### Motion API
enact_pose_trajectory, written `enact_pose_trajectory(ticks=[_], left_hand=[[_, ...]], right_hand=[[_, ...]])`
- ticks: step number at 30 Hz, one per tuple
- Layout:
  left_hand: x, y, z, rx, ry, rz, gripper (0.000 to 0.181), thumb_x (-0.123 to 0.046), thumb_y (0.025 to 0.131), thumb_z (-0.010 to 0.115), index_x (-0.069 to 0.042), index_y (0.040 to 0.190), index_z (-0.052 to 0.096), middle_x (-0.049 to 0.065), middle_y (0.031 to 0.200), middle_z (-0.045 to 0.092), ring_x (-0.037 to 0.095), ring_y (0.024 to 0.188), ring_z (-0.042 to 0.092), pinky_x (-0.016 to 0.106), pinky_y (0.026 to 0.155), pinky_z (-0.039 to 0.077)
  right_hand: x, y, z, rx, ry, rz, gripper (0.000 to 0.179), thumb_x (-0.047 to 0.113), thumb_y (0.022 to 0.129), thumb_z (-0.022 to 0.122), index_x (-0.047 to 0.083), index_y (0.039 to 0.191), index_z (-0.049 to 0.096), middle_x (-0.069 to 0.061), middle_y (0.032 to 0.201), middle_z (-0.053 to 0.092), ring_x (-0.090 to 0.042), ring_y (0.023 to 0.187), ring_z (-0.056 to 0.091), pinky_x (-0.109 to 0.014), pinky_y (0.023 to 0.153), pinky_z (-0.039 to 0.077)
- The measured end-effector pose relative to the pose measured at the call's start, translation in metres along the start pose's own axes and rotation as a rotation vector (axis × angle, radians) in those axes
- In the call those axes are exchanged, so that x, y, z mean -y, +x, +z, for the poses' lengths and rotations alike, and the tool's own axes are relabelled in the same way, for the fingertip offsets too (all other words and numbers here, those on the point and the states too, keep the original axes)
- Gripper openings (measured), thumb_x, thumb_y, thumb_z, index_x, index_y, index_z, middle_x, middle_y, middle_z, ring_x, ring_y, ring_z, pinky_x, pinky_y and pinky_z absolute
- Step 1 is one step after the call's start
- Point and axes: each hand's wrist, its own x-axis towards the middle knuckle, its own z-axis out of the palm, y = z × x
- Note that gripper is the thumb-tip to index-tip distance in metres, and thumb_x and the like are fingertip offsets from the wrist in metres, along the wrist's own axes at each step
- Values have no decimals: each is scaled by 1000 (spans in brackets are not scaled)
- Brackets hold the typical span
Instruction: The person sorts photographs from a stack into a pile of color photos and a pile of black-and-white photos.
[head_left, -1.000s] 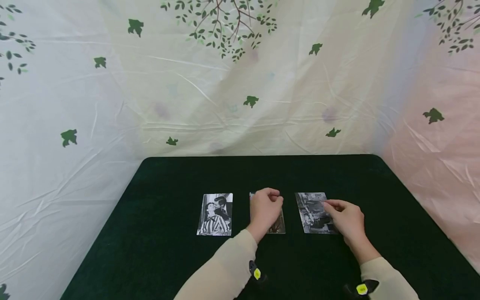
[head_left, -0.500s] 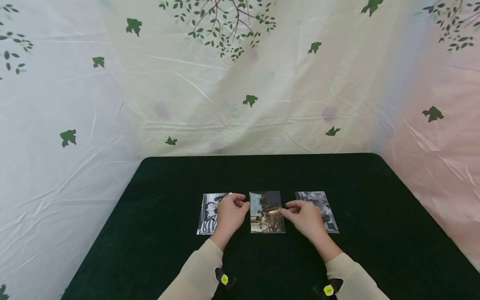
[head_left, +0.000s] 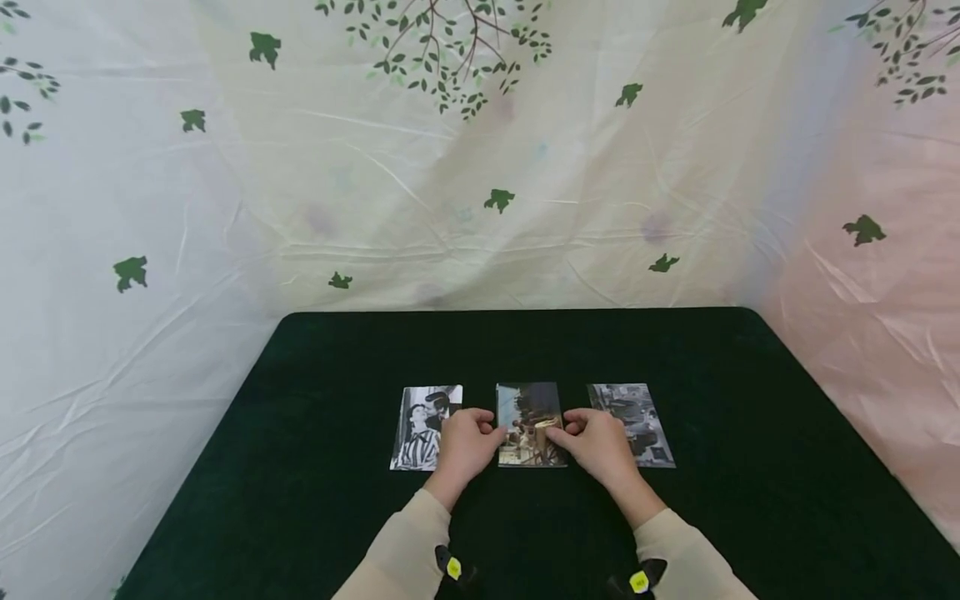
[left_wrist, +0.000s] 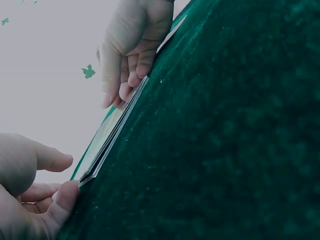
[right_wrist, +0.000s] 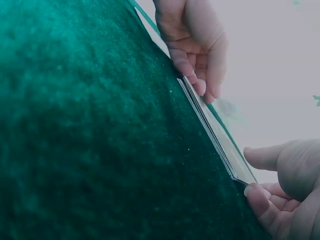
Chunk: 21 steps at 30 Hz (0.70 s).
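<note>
A small stack of photo cards [head_left: 527, 417], with a coloured picture on top, lies in the middle of the dark green table. Seen edge-on in the left wrist view, the stack's several layers are slightly uneven. My left hand [head_left: 467, 443] touches its left edge with the fingers, the thumb held apart above. On the opposite edge, the fingers of my right hand [head_left: 600, 446] touch the cards, thumb also raised clear. Left of the stack lies a black-and-white photo card [head_left: 411, 433] of two people, partly behind my left hand. Another black-and-white photo card [head_left: 651, 429] lies partly behind my right hand.
The table [head_left: 360, 350] has a dark green, velvety cover and rounded far corners. A pale cloth [head_left: 420, 183] printed with leaves and green birds hangs behind it and at both sides.
My left hand has moved left off the middle stack, uncovering its picture. My right hand has moved left from the right-hand card to the stack's right edge.
</note>
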Motion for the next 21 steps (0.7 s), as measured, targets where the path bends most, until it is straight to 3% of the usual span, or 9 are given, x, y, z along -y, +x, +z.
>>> enact_pose_trajectory(ticks=[13,21], left_hand=[[2,-1,4,71,65,-2,31,-17,83,75,-1,109,72,0,80,65,11,66,55,28,60,46],[1,-2,4,57,80,41,29,-15,82,75,-1,107,72,0,79,65,12,69,55,31,63,47]], right_hand=[[2,-1,7,-5,-23,6,37,26,80,79,5,110,70,0,82,65,-14,69,56,-31,61,46],[4,-2,5,-22,-18,-7,35,24,79,80,6,107,70,0,80,64,-14,68,55,-31,61,45]])
